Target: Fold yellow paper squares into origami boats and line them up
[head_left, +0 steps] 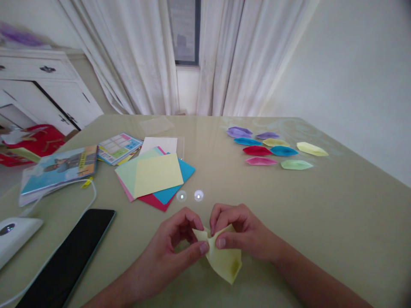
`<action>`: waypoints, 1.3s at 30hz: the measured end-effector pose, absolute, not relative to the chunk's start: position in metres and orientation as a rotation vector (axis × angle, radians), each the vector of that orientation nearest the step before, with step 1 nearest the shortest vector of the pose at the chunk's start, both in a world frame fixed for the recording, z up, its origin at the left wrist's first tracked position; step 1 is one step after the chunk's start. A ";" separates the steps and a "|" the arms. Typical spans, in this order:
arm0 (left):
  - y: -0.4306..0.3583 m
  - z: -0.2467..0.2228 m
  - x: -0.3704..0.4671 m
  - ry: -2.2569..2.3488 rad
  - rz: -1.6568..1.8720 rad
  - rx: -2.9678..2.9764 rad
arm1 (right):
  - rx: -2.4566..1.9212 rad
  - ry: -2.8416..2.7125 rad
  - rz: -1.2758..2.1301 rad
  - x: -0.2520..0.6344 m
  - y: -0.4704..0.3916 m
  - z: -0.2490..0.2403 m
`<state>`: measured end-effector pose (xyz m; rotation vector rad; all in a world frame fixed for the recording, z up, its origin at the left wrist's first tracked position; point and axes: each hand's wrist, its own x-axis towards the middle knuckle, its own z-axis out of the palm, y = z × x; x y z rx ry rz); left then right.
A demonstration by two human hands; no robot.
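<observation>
A partly folded pale yellow paper [223,259] is held up over the near part of the table, its lower corner pointing down toward me. My left hand [176,244] pinches its upper left edge between thumb and fingers. Close beside it, my right hand [240,231] grips the top of the same paper, thumb on the near face and fingertips behind the upper edge. The fingertips of both hands nearly meet at a fold. Beyond my hands lies a fanned stack of coloured sheets [159,174], with yellow on top.
Several folded paper boat-like shapes [257,150] lie at the back right of the table [337,214]. At the left are a black tablet [69,256], a white cable, a white device [17,235], a book [61,167] and a colourful card packet [118,147].
</observation>
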<state>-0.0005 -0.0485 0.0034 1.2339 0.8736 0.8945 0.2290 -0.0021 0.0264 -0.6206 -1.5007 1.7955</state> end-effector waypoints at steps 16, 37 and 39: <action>-0.050 0.017 0.004 0.790 0.902 1.371 | -0.691 -1.527 1.675 0.228 -0.005 0.025; -0.042 0.016 0.000 0.958 1.056 1.580 | -0.812 -1.545 1.556 0.227 0.000 0.023; -0.042 0.018 0.000 0.946 1.069 1.596 | -0.823 -1.536 1.553 0.226 -0.001 0.022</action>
